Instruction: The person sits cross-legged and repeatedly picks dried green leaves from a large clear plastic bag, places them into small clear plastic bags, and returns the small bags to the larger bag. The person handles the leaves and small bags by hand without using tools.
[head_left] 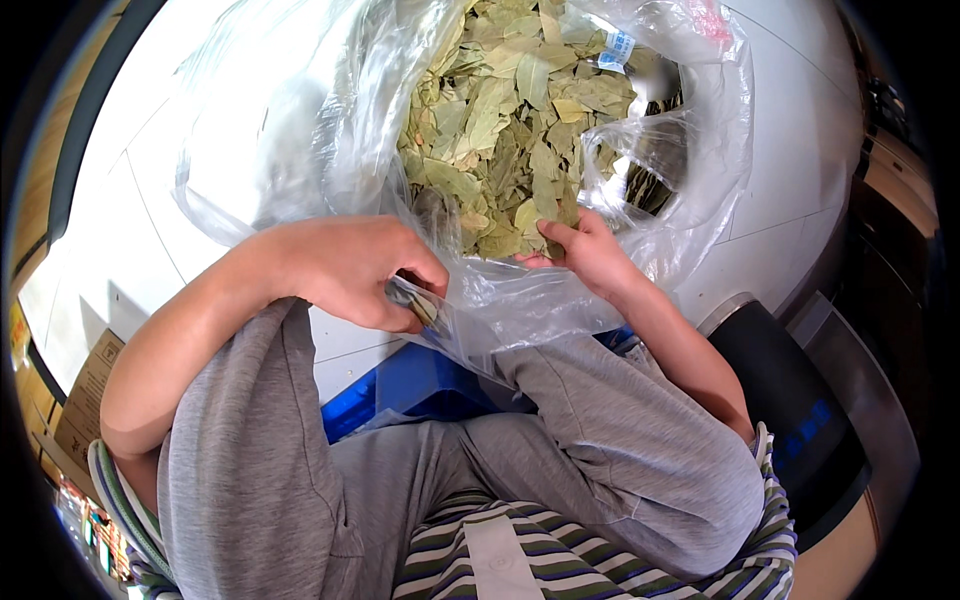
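A heap of dry, yellow-green bay leaves fills a large clear plastic bag, spread open on the floor in front of me. My right hand is at the heap's near edge, thumb and fingers closed on a bay leaf. To the left, my left hand grips the rim of a small clear plastic bag between thumb and fingers. Something leaf-coloured shows inside the small bag, partly hidden by my fingers. Its lower part hangs between my knees.
A blue plastic bin stands between my legs, under the small bag. At right is a black cylinder; at left, a cardboard box. White floor tiles surround the large bag, and a blue-and-white label lies on the leaves.
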